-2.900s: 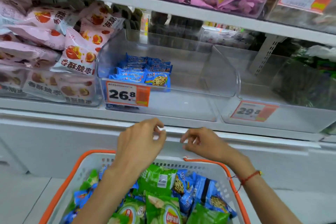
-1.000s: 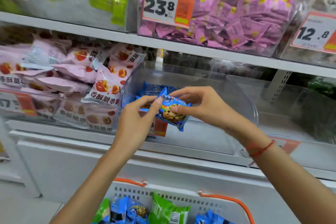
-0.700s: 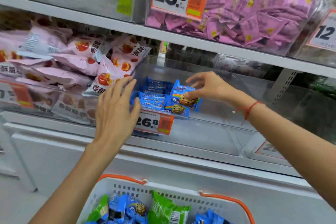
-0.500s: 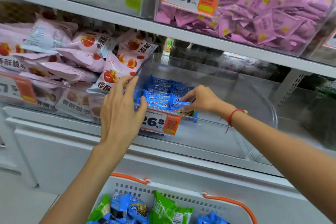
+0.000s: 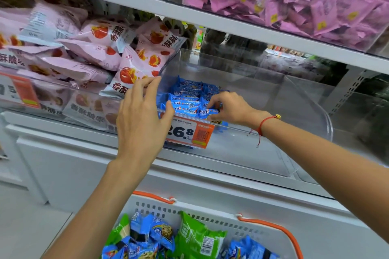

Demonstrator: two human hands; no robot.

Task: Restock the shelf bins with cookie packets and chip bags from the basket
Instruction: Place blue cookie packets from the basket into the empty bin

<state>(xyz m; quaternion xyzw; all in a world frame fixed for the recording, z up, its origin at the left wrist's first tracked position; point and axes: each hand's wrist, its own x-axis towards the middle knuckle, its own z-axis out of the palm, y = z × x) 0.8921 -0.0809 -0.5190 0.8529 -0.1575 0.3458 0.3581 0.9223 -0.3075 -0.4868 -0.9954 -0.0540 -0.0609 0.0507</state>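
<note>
A clear shelf bin (image 5: 273, 92) with a 26.8 price tag (image 5: 189, 132) holds rows of blue cookie packets (image 5: 187, 94) in its left part. My right hand (image 5: 229, 107) reaches over the front wall, and its curled fingers pinch a blue cookie packet (image 5: 207, 110) at the front of the rows. My left hand (image 5: 143, 115) lies with straight fingers against the bin's front left corner, fingertips touching a pink bag. Below, a white basket (image 5: 212, 219) with orange handles holds blue cookie packets (image 5: 156, 231) and a green chip bag (image 5: 197, 237).
Pink snack bags (image 5: 94, 54) fill the bin to the left and lean on the clear bin's wall. Purple packets (image 5: 315, 4) fill a bin on the shelf above. Another clear bin (image 5: 362, 128) stands at the right. A white cabinet front (image 5: 63, 166) runs under the shelf.
Both hands lifted a blue cookie packet from the basket to the bin. My left hand let go and moved to the bin's corner. My right hand lowered the packet onto the front row.
</note>
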